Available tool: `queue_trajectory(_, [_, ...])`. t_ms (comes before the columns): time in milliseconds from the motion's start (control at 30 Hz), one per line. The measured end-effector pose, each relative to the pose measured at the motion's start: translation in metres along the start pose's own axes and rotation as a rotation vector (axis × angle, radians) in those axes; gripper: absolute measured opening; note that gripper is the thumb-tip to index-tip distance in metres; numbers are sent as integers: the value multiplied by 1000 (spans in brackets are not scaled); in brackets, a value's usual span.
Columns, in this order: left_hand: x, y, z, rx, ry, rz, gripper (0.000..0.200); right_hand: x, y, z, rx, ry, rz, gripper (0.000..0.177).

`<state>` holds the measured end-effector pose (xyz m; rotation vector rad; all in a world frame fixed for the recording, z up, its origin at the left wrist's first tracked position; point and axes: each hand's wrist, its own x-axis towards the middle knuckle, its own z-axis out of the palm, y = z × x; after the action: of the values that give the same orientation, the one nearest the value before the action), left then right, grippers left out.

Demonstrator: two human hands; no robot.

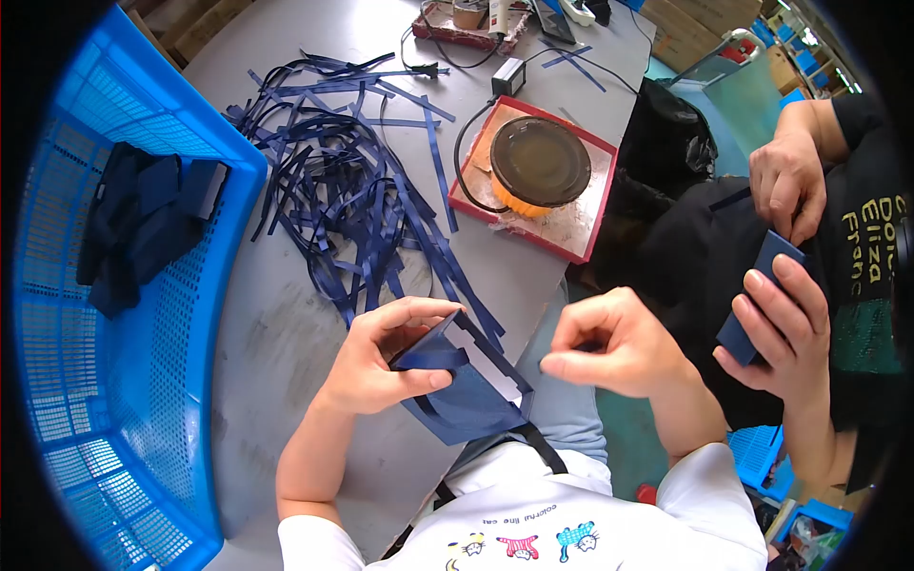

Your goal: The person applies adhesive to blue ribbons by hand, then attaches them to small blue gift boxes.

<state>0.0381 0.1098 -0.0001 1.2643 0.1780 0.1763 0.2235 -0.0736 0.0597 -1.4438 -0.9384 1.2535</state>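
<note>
Dark blue box: I observed it at the edge of the grey table, held by the left hand between thumb and fingers, white edge facing the right hand. The right fingers were curled narrowly, apart from the box; I could not tell whether they pinched anything. The white T-shirt read "colorful line cat"; the co-worker's black shirt showed "Eliza" and "Franc".

- A workshop or factory floor
- Left: a large blue perforated plastic crate holding dark-blue box-like pieces
- Right of it: narrow dark-blue strips heaped on a grey worktable
- Far right: brown cardboard cartons, green floor
</note>
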Motion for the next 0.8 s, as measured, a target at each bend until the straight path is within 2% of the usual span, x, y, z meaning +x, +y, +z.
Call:
queue_trajectory(100, [-5,8,2,69,-7,61,56,0,-8,10,-222,-87,-56,17])
queue_trajectory(267, [-10,18,6,134,-12,120,60,5,-15,19,-365,-153,-78,20])
queue_trajectory(567, [-11,21,6,187,-9,149,61,7,-17,21,-468,-137,-129,17])
queue_trajectory(667, [-10,20,6,183,-6,162,60,8,-23,22,-537,-140,-64,17])
queue_trajectory(800, [-11,17,8,160,28,154,58,8,-18,22,-655,-71,-92,16])
